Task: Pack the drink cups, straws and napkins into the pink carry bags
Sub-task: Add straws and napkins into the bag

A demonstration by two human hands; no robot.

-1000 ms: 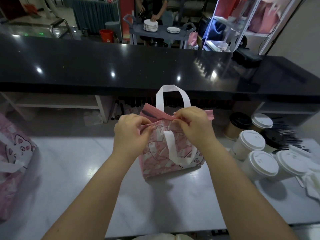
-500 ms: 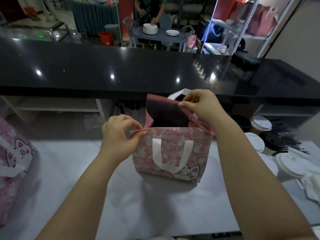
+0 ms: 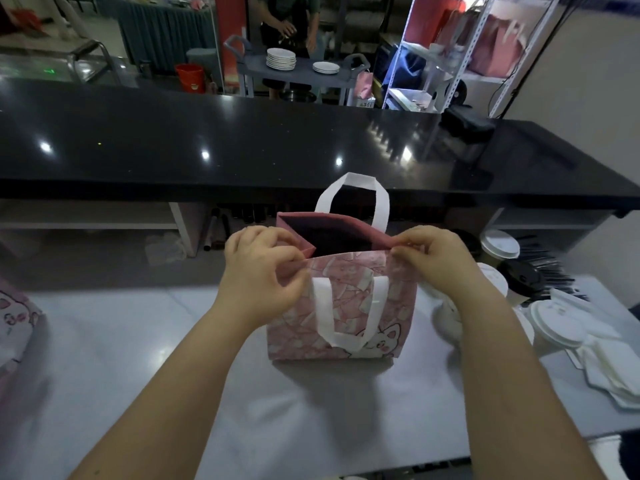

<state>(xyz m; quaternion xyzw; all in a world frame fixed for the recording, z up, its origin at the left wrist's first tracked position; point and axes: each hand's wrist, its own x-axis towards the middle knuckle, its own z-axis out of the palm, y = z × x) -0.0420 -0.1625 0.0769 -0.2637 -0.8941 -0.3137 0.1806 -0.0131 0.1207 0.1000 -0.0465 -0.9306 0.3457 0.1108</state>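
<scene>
A pink carry bag (image 3: 349, 323) with white handles and a cat print stands upright on the white table, its mouth spread open and dark inside. My left hand (image 3: 258, 275) pinches the bag's near rim at its left corner. My right hand (image 3: 438, 263) pinches the same rim at the right corner. Several lidded drink cups (image 3: 500, 245) stand to the right of the bag, some white-lidded, some black-lidded. Dark straws (image 3: 547, 268) lie behind them. White napkins (image 3: 609, 367) are piled at the far right.
A second pink carry bag (image 3: 14, 327) lies at the left edge. A black raised counter (image 3: 242, 150) runs across behind the bag. Beyond it a person stands at a grey cart (image 3: 294, 76) with stacked plates. The white table (image 3: 121, 341) shows bare surface left of the bag.
The bag was pinched shut at its top, then pulled open. My right hand came down from the far rim to the near right corner, and the mouth now gapes wide.
</scene>
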